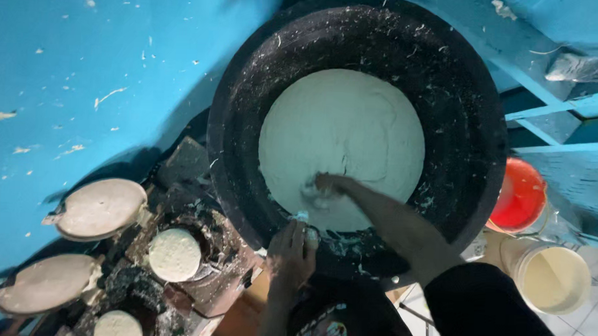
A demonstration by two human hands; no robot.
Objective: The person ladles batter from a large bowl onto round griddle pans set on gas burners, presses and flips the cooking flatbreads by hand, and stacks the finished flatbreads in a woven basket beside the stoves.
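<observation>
Dough [343,140] is lying as a wide, pale, round mass in the bottom of a big black tub [247,120], which is tilting toward the person, with white smears and flecks sticking to its dark wall.

From the head camera, the right hand [330,187] is reaching down into the near edge of the mass, with its fingers pressing into it; whether they are curling shut around a lump or lying spread I cannot tell, since the tips are sinking out of sight. The left hand [291,250] is gripping the tub's near rim, fingers folding over the edge.

The mass is looking soft, wet and sticky, judging by the fine cracks on its surface and the paste clinging to the wall. It is probably heavy as a whole, yet yielding in small portions, so a piece is likely best scooped from the near edge rather than pulled from the middle.

To the left, flat round discs [102,207] and smaller textured rounds [175,254] are sitting on a dark, crusted press stand [202,277]. At the right a red bucket [523,196] and a cream-filled white bucket [552,277] are standing on the tiled floor [595,324].
</observation>
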